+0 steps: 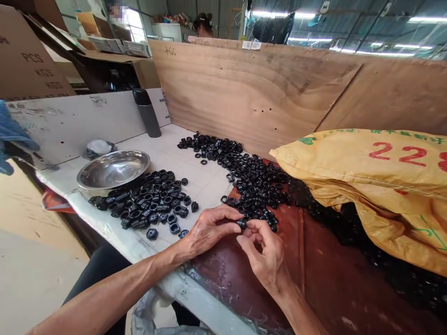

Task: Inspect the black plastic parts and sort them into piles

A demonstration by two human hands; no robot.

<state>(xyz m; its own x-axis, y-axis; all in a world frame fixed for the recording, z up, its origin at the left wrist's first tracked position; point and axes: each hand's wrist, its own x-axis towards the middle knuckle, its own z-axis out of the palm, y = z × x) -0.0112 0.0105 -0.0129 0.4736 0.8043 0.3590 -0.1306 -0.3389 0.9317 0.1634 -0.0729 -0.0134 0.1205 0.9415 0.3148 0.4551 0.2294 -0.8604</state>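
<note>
My left hand (213,230) is closed, pinching a small black plastic fitting (241,224) between thumb and forefinger. Up against the same fitting come the curled fingers of my right hand (263,246), its forefinger touching the side and its thumb just below. Both hands are above the front of the table, over a dark red sheet (279,270). Left of my left hand lies a pile of black hex-shaped fittings (150,200). Beyond my fingers spreads a long heap of black ring nuts and similar pieces (251,177).
A shiny metal bowl (115,170) sits behind the left pile, near a dark grey flask (148,114). Wooden boards (244,88) wall the back. On the right, a yellow sack (366,172) lies over more black pieces. Cardboard boxes (31,56) stand at the far left.
</note>
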